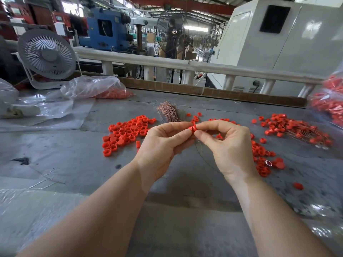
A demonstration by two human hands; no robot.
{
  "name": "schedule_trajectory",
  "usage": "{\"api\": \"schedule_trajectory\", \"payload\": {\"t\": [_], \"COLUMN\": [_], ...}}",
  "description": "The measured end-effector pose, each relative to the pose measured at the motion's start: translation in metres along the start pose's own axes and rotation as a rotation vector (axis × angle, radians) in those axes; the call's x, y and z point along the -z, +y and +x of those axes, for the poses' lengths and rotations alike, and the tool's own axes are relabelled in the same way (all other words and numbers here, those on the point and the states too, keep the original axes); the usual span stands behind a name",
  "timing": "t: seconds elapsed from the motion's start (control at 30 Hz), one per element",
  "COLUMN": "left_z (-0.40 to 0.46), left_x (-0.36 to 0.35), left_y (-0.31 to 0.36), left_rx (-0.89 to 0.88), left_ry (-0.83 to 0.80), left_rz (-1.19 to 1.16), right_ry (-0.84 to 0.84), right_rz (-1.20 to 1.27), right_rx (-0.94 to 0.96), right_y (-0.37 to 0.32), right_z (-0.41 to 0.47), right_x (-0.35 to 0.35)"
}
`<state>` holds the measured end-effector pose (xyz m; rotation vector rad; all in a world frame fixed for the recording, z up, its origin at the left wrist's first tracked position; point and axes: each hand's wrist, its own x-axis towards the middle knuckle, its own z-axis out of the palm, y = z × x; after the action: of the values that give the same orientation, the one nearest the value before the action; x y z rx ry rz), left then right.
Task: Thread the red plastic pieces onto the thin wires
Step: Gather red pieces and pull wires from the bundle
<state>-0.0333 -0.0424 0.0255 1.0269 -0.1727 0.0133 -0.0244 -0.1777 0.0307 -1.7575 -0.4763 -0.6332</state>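
Observation:
A small red plastic piece (193, 127) is pinched between the fingertips of my left hand (163, 145) and my right hand (226, 143), above the middle of the grey table (74, 154). A thin wire (199, 151) hangs down from the piece between my hands. A bundle of copper-coloured thin wires (168, 111) lies just beyond my fingers. Loose red pieces lie in a pile on the left (126, 132) and another on the right (261, 156). Further right, red pieces with wires through them (297, 128) lie in a heap.
A clear bag of red pieces (104, 89) lies at the back left, next to a white desk fan (47, 56). Another bag of red pieces (328, 102) sits at the right edge. Plastic sheeting (46, 112) covers the left side. A white railing (185, 66) runs behind the table.

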Motion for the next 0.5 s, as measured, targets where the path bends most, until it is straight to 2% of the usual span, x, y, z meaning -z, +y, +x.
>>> {"api": "schedule_trajectory", "payload": {"t": [0.27, 0.5], "left_z": [-0.0031, -0.0045], "left_x": [-0.0023, -0.0035], "left_y": [0.0023, 0.004], "left_rx": [-0.023, -0.026], "left_ry": [0.039, 0.047], "left_rz": [0.157, 0.193], "right_ry": [-0.014, -0.005], "right_rz": [-0.019, -0.053], "right_rx": [0.029, 0.057], "right_y": [-0.0006, -0.0018], "right_z": [-0.0006, -0.0017], "right_x": [-0.0011, -0.0014]}}
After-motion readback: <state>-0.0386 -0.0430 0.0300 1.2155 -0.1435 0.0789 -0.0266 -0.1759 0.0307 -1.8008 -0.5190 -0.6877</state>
